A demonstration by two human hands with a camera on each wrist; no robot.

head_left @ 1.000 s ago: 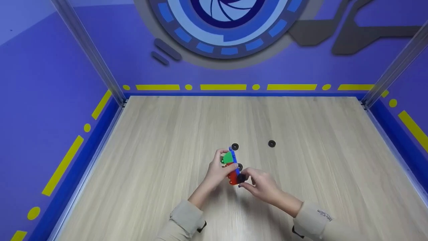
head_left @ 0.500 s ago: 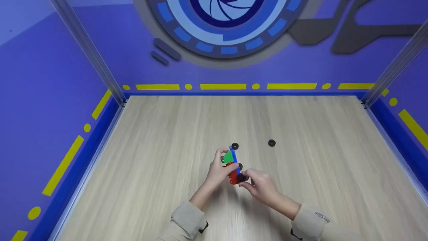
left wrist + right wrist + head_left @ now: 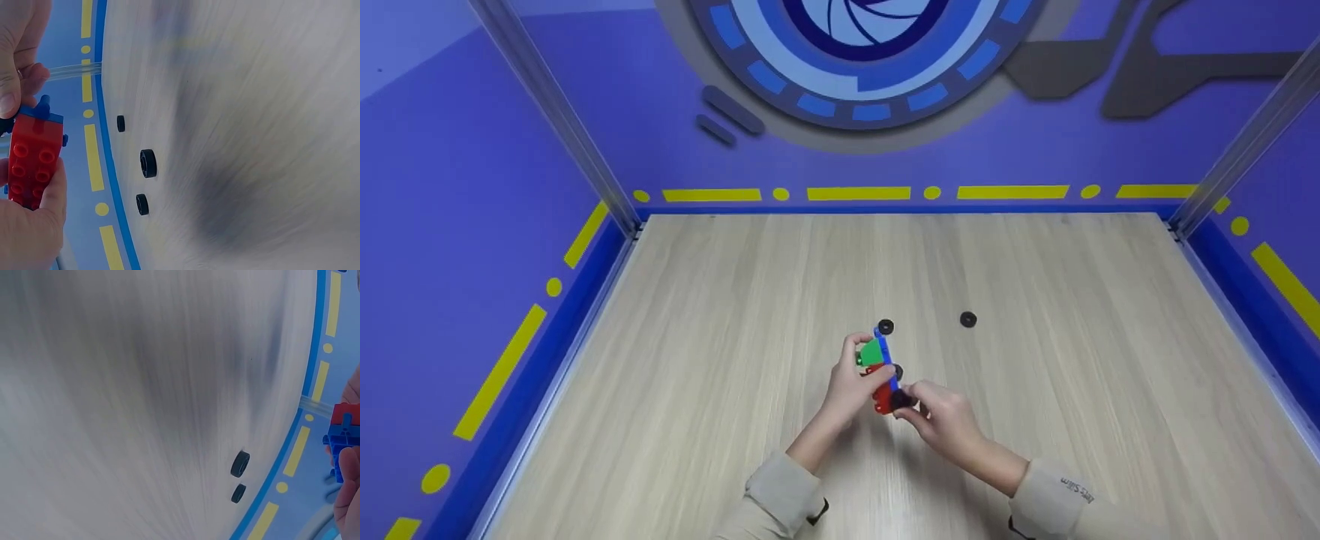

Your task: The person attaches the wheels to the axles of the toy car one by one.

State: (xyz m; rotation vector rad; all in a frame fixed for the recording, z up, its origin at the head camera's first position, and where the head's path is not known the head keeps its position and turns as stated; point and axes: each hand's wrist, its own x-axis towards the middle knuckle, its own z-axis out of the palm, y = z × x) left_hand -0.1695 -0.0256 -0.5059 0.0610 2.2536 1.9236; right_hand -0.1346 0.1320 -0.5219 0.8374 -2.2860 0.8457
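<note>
A toy vehicle built of blocks has a blue base (image 3: pixel 886 349), a green block (image 3: pixel 871 354) and a studded red block (image 3: pixel 35 149). My left hand (image 3: pixel 849 384) grips it from the side, thumb across the blue base, with the vehicle tipped so its underside faces right. At its near end my right hand (image 3: pixel 951 421) pinches a black wheel (image 3: pixel 900 399) against the base. In the right wrist view the blue base (image 3: pixel 344 436) shows peg-like axle stubs, and the right fingers partly cover it. The red block's far portion is hidden by the left hand in the left wrist view.
Several wheels stand apart on the wooden tabletop (image 3: pixel 697 360): one black wheel (image 3: pixel 968 319) to the right, another wheel (image 3: pixel 885 327) beyond the vehicle, and a third wheel (image 3: pixel 898 372) partly behind the vehicle. Blue-purple panels (image 3: pixel 600 135) wall in the table's back and sides.
My right fingers have closed in slightly around the wheel at the vehicle's near end. The left hand and the loose wheels look almost unchanged.
</note>
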